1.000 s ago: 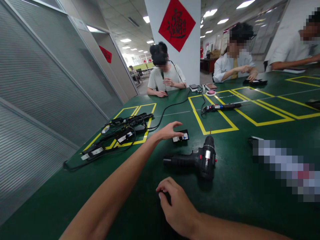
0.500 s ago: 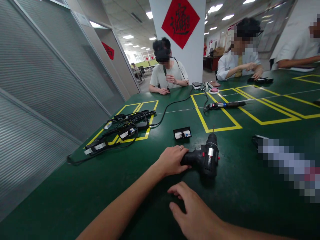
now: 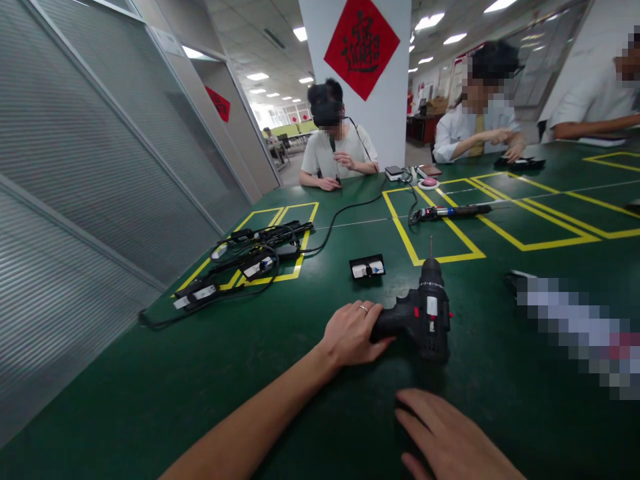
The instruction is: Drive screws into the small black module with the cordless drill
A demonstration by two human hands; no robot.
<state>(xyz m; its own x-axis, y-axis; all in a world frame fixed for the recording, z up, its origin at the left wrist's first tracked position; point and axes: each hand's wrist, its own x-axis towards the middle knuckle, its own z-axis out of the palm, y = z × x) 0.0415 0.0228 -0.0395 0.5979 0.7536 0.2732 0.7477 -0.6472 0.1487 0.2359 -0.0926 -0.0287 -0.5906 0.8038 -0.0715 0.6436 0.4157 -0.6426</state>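
A black cordless drill (image 3: pixel 431 320) lies on its side on the green table, its thin bit pointing away from me. My left hand (image 3: pixel 353 333) is wrapped round the end of its handle, a ring showing on one finger. Nearer to me and below the drill, my right hand (image 3: pixel 445 433) hovers with its fingers apart and nothing in them; part of it runs out of the lower edge. Just beyond my left hand sits a small black piece with a white label (image 3: pixel 367 268), apart from the drill.
Tangled black cables and adapters (image 3: pixel 255 257) lie at the left in yellow tape outlines. A dark electric screwdriver-like tool (image 3: pixel 450 212) is further back. A pixelated object (image 3: pixel 575 320) lies at the right. Co-workers sit across the green table (image 3: pixel 150 400), one holding a screwdriver-like tool (image 3: pixel 334 148).
The drill and my left hand on its handle have shifted slightly right. My right hand has moved right and toward me.
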